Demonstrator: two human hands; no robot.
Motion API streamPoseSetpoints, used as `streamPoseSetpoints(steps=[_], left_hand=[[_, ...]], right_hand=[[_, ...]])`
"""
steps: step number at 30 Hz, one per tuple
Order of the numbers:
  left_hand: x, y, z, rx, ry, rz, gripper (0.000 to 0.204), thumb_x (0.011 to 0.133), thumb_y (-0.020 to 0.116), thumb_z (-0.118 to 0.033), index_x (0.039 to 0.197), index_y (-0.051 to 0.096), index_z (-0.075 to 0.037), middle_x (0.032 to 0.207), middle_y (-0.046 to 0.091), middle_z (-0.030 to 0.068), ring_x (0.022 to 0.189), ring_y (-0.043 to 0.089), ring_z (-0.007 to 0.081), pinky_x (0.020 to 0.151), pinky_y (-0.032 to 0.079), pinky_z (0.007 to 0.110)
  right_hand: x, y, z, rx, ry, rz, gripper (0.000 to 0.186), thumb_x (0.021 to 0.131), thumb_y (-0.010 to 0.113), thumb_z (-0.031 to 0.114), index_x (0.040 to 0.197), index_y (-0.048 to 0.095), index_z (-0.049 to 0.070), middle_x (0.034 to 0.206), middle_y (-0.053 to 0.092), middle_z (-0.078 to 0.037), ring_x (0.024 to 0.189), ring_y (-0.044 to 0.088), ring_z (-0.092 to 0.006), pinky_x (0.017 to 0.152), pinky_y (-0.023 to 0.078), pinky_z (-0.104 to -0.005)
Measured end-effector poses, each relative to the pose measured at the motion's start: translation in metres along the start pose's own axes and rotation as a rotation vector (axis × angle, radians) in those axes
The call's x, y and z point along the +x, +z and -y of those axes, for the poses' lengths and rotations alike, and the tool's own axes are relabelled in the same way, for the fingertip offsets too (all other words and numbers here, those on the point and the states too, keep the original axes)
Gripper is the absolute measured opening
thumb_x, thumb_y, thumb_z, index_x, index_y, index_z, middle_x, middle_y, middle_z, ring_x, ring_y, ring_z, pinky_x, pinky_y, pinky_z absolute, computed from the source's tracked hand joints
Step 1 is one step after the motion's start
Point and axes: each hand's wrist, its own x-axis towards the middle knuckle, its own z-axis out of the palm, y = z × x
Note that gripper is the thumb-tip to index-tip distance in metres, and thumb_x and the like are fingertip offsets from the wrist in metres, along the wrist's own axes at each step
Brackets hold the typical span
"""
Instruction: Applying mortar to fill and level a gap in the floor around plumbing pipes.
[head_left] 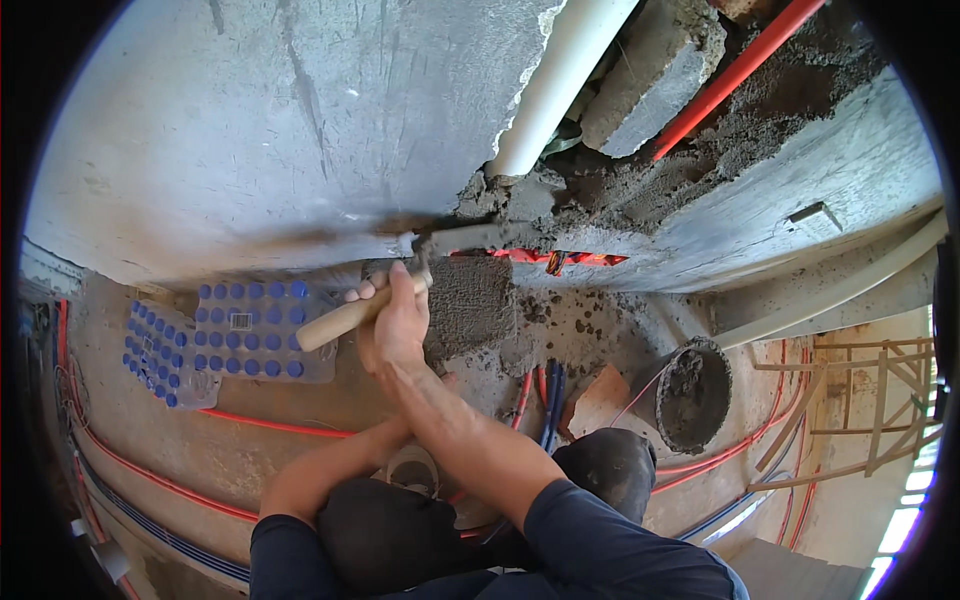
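Observation:
My right hand (400, 325) is closed around the wooden handle of a trowel (335, 322). The trowel's grey, mortar-smeared blade lies along the foot of the wall, just above a strip of red material (590, 259). Below the blade is a rough rectangular patch of wet grey mortar (470, 305). My left forearm (350, 455) passes beneath my right one, which hides most of my left hand (450, 381); its fingers cannot be made out. Mortar also fills the broken part of the wall (640, 195), around a white pipe (560, 90) and a red pipe (735, 80).
Packs of blue-capped bottles (255, 330) lie to the left. A round bucket (690, 400) with mortar inside stands on the right, near a broken tile piece (597, 398). Red conduits (185, 485) and blue ones (553, 400) run across the floor. A wooden frame (880, 400) stands far right.

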Motion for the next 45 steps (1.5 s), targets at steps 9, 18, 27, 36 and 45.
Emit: streamPoseSetpoints(steps=[9,18,27,36,45], left_hand=[[-0.002,-0.005,-0.006,-0.123,-0.134,-0.005,0.028,0.091,0.063,-0.029,0.099,0.05,-0.005,0.077,0.058,0.0065,0.06,0.054,0.0155,0.054,0.045,0.031],[0.007,-0.002,0.001,-0.3,-0.081,0.039,0.029,0.09,0.065,-0.027,0.096,0.049,-0.004,0.069,0.055,0.0053,0.054,0.052,0.0147,0.051,0.045,0.03],[-0.012,-0.015,-0.007,-0.266,-0.125,0.083,0.031,0.088,0.065,-0.025,0.096,0.048,-0.001,0.065,0.057,0.0087,0.048,0.051,0.0168,0.045,0.044,0.03],[-0.01,-0.001,-0.015,-0.312,-0.053,0.025,0.03,0.09,0.064,-0.027,0.087,0.05,-0.001,0.058,0.058,0.0085,0.046,0.052,0.0184,0.046,0.045,0.028],[-0.003,0.019,-0.018,-0.385,0.028,0.015,0.027,0.09,0.062,-0.027,0.085,0.049,-0.003,0.057,0.056,0.0071,0.044,0.052,0.0177,0.043,0.043,0.028]], right_hand=[[-0.056,0.064,-0.023,-0.022,0.089,0.261,0.017,0.1,0.053,0.023,0.097,0.044,0.009,0.078,0.052,-0.005,0.067,0.056,-0.0154,0.061,0.049,-0.0326],[-0.109,0.042,0.014,-0.38,0.2,0.296,0.019,0.1,0.053,0.022,0.102,0.04,0.009,0.073,0.053,-0.005,0.056,0.053,-0.0133,0.051,0.044,-0.0267],[-0.043,-0.077,0.156,-2.106,-0.18,0.602,0.035,0.091,0.062,0.031,0.113,0.049,0.007,0.076,0.062,-0.009,0.062,0.06,-0.0269,0.057,0.047,-0.0386],[0.046,-0.065,0.242,-2.906,-0.468,0.654,0.043,0.094,0.051,0.052,0.107,0.05,0.012,0.081,0.068,-0.015,0.07,0.067,-0.0354,0.061,0.052,-0.0494],[0.083,-0.07,0.305,-2.768,-1.049,0.514,0.032,0.092,0.06,0.042,0.092,0.055,0.011,0.069,0.066,-0.01,0.055,0.062,-0.0339,0.05,0.048,-0.0439]])
